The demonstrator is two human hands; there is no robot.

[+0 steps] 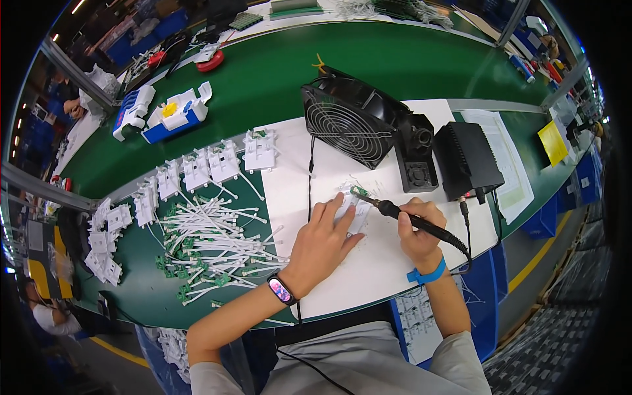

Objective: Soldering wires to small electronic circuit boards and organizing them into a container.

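In my right hand point(419, 230) is a black soldering iron point(390, 209), gripped like a pen, its tip angled left onto a small green circuit board point(359, 191). The board sits at the far end of a white plastic part point(347, 209) lying on the white sheet. My left hand point(322, 240) rests over that part with fingers stretched out and spread, fingertips against it close to the iron's tip. Part of the white piece is hidden beneath those fingers. To the left lies a pile of white cables with green boards point(210, 234).
A black fan point(349, 118) stands beyond my hands, beside a black iron stand point(416, 155) and a black power unit point(467, 161). White plastic parts point(195, 171) line the bench at left. A blue-white box point(174, 122) lies open behind them. Papers point(503, 158) lie at right.
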